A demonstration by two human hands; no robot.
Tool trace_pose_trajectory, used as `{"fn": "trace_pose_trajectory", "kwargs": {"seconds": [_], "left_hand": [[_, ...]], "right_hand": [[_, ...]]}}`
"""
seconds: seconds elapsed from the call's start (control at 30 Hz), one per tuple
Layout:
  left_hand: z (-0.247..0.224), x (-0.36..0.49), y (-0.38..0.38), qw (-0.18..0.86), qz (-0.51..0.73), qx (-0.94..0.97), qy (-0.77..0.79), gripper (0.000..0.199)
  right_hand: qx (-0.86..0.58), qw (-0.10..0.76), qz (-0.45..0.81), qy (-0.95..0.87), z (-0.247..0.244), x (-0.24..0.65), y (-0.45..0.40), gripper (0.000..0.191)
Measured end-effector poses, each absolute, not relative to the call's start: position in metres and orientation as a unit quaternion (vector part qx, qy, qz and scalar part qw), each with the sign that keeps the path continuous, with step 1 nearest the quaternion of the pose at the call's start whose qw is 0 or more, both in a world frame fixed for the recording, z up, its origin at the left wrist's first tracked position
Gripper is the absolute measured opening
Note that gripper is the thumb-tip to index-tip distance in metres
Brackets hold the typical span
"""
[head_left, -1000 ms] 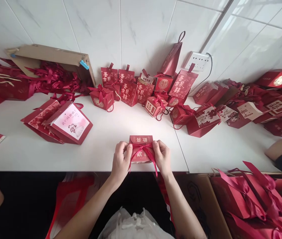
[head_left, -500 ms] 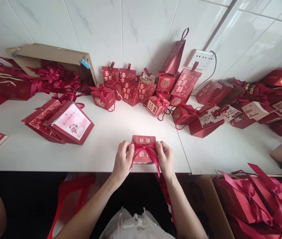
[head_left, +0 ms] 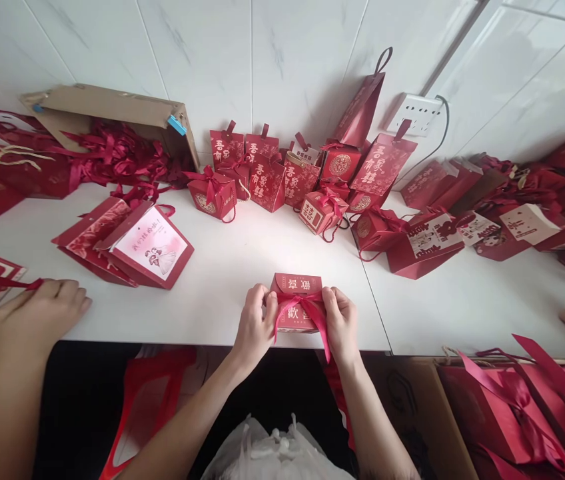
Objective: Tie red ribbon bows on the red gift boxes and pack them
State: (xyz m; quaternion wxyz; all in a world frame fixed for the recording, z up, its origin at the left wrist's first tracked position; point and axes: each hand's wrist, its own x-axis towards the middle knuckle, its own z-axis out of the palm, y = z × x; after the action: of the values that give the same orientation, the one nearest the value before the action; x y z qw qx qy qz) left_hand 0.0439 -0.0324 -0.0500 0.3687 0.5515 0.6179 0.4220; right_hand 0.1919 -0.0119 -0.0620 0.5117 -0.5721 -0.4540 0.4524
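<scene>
My fingers are on a small red box [head_left: 296, 303] reading 歡喜 on its lid, upside down to me, and 歡 again on the front; behind, a small box [head_left: 315, 213] shows gold 囍; the upright boxes' lettering [head_left: 262, 183] is too stylised to read.

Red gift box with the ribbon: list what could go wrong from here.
1. The red gift box sits near the white table edge; a hard tug from the left hand or right hand might slide it off.
2. The ribbon tail hangs over the edge and could snag.
</scene>
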Motion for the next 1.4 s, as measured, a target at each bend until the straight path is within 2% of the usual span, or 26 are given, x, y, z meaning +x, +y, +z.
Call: {"fn": "trace_pose_trajectory", "kwargs": {"seconds": [0.13, 0.3, 0.4, 0.47, 0.57, 0.67, 0.8, 0.9, 1.07, 1.2, 1.3, 1.4], "left_hand": [[-0.047, 0.045, -0.031, 0.427, 0.434, 0.509, 0.608, 0.031], [-0.035, 0.034, -0.020, 0.534, 0.384, 0.489, 0.573, 0.038], [-0.032, 0.027, -0.011, 0.544, 0.362, 0.506, 0.563, 0.043], [-0.030, 0.025, -0.008, 0.536, 0.338, 0.516, 0.577, 0.044], [-0.027, 0.027, -0.010, 0.501, 0.296, 0.539, 0.609, 0.040], [-0.023, 0.030, -0.016, 0.487, 0.288, 0.562, 0.603, 0.031], [-0.019, 0.033, -0.025, 0.481, 0.306, 0.577, 0.585, 0.020], [-0.016, 0.039, -0.032, 0.410, 0.354, 0.625, 0.562, 0.015], [-0.011, 0.054, -0.043, 0.206, 0.466, 0.688, 0.517, 0.012], [-0.007, 0.067, -0.048, 0.029, 0.571, 0.725, 0.384, 0.016], [-0.003, 0.078, -0.052, -0.061, 0.574, 0.768, 0.276, 0.014], [0.002, 0.091, -0.056, -0.094, 0.568, 0.785, 0.227, 0.009]], "right_hand": [[-0.576, 0.513, 0.455, -0.446, -0.061, 0.197, -0.014, 0.049], [-0.567, 0.452, 0.430, -0.538, -0.058, 0.219, -0.018, 0.051], [-0.542, 0.490, 0.384, -0.564, -0.061, 0.233, -0.018, 0.048], [-0.502, 0.491, 0.381, -0.601, -0.063, 0.239, -0.017, 0.062], [-0.443, 0.388, 0.412, -0.695, -0.062, 0.241, -0.017, 0.102], [-0.429, 0.318, 0.419, -0.734, -0.060, 0.238, -0.018, 0.101], [-0.430, 0.360, 0.376, -0.738, -0.064, 0.236, -0.021, 0.098], [-0.433, 0.405, 0.300, -0.748, -0.066, 0.236, -0.025, 0.097], [-0.415, 0.471, 0.160, -0.762, -0.048, 0.237, -0.035, 0.095], [-0.397, 0.500, 0.102, -0.763, -0.029, 0.241, -0.045, 0.093], [-0.408, 0.531, 0.058, -0.740, -0.021, 0.247, -0.056, 0.091], [-0.419, 0.562, 0.026, -0.713, -0.018, 0.257, -0.068, 0.092]]}}
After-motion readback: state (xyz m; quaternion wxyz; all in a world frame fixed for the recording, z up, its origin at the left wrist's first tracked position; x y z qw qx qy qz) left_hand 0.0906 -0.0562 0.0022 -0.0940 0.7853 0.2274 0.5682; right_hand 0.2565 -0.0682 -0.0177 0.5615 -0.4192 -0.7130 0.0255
